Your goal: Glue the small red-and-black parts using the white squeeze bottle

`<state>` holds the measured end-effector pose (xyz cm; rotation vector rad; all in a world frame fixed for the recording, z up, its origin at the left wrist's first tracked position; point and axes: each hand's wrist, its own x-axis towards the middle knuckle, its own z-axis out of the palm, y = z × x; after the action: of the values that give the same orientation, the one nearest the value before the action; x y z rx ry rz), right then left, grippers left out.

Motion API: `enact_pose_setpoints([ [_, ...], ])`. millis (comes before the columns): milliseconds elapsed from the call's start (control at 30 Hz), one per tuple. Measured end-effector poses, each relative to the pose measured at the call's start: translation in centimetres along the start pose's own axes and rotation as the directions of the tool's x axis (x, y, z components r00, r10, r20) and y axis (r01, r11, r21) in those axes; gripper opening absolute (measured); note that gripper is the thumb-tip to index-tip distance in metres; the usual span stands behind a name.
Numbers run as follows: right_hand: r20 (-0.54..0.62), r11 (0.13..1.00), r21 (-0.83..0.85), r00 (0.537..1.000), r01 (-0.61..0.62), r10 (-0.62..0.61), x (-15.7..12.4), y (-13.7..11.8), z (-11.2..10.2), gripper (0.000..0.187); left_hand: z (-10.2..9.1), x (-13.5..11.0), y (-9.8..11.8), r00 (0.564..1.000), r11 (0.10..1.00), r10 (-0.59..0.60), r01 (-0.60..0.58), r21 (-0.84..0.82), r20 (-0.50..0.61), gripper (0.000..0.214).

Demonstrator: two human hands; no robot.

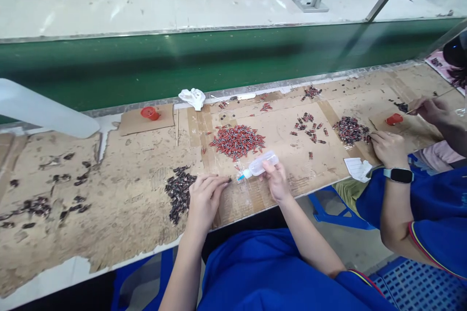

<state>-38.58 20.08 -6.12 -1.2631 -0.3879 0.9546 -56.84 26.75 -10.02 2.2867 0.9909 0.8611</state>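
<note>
My right hand is wrapped round a small clear squeeze bottle, its nozzle pointing left and down toward my left hand. My left hand rests on the cardboard-covered bench with fingers pinched on a small dark part at its fingertips. A heap of red and dark small parts lies just beyond both hands. A pile of dark finished-looking parts sits directly left of my left hand.
A co-worker's hands work at the right beside another parts pile and a red cap. A second red cap, a white rag and the green conveyor belt lie farther back.
</note>
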Motion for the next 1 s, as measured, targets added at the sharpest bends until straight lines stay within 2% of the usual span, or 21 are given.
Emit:
enact_pose_setpoints([
  [167, -0.015, 0.971, -0.196, 0.989, 0.138, -0.144, -0.4, 0.7, 0.0, 0.029, 0.4, -0.2, 0.0, 0.996, 0.994, 0.065, -0.059, 0.093, -0.062, 0.025],
  [367, 0.058, 0.925, -0.344, 0.987, 0.160, -0.149, -0.4, 2.0, -0.2, 0.027, 0.2, 0.0, 0.0, 0.999, 0.991, 0.036, -0.030, 0.132, -0.039, 0.019],
  [567, 0.112, 0.865, -0.463, 0.981, 0.190, -0.155, -0.3, 1.9, -0.5, 0.027, 0.1, 0.4, 0.5, 0.987, 0.982, 0.117, -0.098, 0.160, -0.114, 0.016],
  [867, 0.085, 0.822, -0.531, 0.978, 0.205, -0.189, -0.5, 1.5, 0.0, 0.027, -0.1, 0.6, 0.9, 0.987, 0.986, 0.105, -0.088, 0.141, -0.118, 0.014],
  [1000, 0.069, 0.828, -0.525, 0.979, 0.198, -0.191, -0.5, 1.7, -0.3, 0.026, 0.0, 0.5, 0.9, 0.991, 0.990, 0.073, -0.058, 0.126, -0.115, 0.013],
])
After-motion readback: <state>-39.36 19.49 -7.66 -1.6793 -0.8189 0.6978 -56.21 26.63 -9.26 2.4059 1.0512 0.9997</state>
